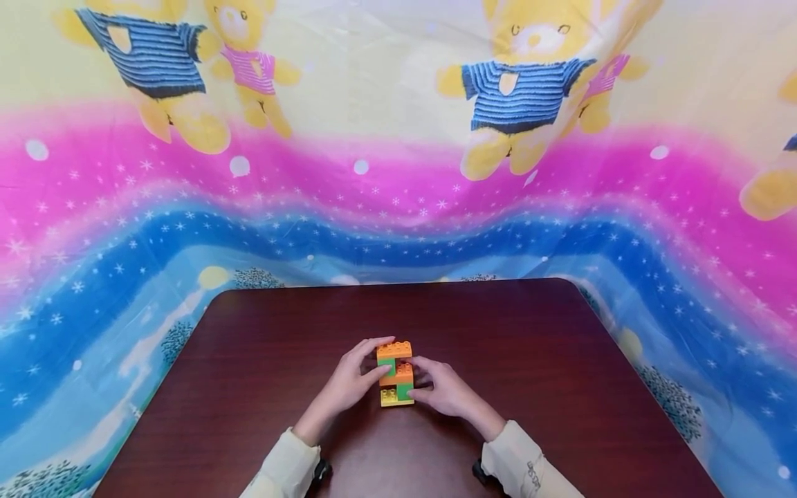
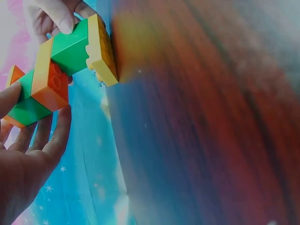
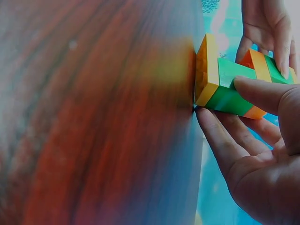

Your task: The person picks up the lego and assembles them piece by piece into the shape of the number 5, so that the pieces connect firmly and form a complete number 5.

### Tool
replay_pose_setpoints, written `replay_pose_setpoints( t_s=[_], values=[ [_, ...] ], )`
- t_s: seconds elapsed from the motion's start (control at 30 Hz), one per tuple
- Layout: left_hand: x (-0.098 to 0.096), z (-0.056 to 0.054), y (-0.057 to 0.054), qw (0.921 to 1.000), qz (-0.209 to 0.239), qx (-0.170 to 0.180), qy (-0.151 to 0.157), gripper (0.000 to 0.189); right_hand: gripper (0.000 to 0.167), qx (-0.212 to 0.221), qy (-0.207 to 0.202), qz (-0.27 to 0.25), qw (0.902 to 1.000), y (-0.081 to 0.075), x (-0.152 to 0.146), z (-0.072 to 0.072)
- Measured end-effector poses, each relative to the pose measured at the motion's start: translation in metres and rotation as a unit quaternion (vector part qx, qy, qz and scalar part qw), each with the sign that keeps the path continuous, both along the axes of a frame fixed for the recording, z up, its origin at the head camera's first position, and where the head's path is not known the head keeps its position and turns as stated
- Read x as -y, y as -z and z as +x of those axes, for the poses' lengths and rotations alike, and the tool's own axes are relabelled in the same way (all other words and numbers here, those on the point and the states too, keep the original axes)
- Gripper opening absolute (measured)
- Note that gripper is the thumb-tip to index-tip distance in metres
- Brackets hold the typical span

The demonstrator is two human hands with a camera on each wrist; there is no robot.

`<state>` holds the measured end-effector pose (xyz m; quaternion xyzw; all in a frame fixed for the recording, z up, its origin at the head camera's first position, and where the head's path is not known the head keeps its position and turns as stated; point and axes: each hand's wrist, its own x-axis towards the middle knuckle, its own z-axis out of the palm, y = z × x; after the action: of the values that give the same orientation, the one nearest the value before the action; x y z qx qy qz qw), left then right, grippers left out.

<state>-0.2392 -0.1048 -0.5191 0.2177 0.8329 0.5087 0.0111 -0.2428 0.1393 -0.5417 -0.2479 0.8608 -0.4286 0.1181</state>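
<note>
Both hands hold a small tower of toy building bricks upright near the middle of the table. At its foot is a yellow brick (image 1: 396,403), close over the tabletop. A green brick (image 3: 229,99) stands on its right half, then comes an orange brick (image 2: 52,86). A second green brick (image 2: 29,107) sits on the left half, and another orange brick (image 1: 395,350) tops the tower. My left hand (image 1: 350,382) grips the upper green brick, thumb in front and fingers behind. With thumb and fingers, my right hand (image 1: 447,391) pinches the lower green brick.
The dark red-brown table (image 1: 548,346) is glossy and reflects the yellow brick. Behind and around it hangs a cloth (image 1: 373,180) printed with bears and snowflakes, meeting the table's far and side edges.
</note>
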Motion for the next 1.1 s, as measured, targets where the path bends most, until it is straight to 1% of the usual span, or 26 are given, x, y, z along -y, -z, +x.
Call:
replay_pose_setpoints(
  t_s=[0.17, 0.3, 0.43, 0.6, 0.73, 0.83, 0.93, 1.1],
  values=[
    [0.0, -0.005, 0.002, 0.9999, 0.01, 0.007, -0.001, 0.056, 0.062, -0.002, 0.006, -0.002, 1.0, 0.0, 0.0, 0.0],
    [-0.001, -0.009, 0.003, 0.9999, 0.017, 0.003, 0.0, 0.053, 0.063, 0.003, 0.013, 0.0, 0.9999, -0.001, 0.0, 0.0],
    [-0.001, -0.013, 0.006, 0.9999, 0.011, 0.0, -0.006, 0.05, 0.065, 0.01, 0.017, 0.0, 0.9998, -0.002, 0.0, 0.0],
    [-0.001, -0.016, 0.008, 0.9999, 0.008, 0.0, -0.011, 0.048, 0.067, 0.011, 0.011, -0.009, 0.9998, -0.001, 0.0, 0.0],
    [-0.001, -0.017, 0.009, 0.9999, 0.012, 0.007, -0.01, 0.046, 0.068, 0.012, 0.008, -0.014, 0.9998, 0.0, 0.0, 0.0],
    [-0.001, -0.018, 0.01, 0.9997, 0.012, 0.019, -0.011, 0.045, 0.071, 0.022, 0.005, -0.02, 0.9996, 0.0, -0.001, -0.001],
    [-0.001, -0.02, 0.01, 0.9995, 0.01, 0.025, -0.015, 0.042, 0.075, 0.035, 0.0, -0.029, 0.999, 0.0, -0.001, -0.001],
    [-0.001, -0.023, 0.009, 0.9996, 0.004, 0.024, -0.015, 0.043, 0.083, 0.052, -0.006, -0.032, 0.9981, 0.0, -0.002, -0.002]
  ],
)
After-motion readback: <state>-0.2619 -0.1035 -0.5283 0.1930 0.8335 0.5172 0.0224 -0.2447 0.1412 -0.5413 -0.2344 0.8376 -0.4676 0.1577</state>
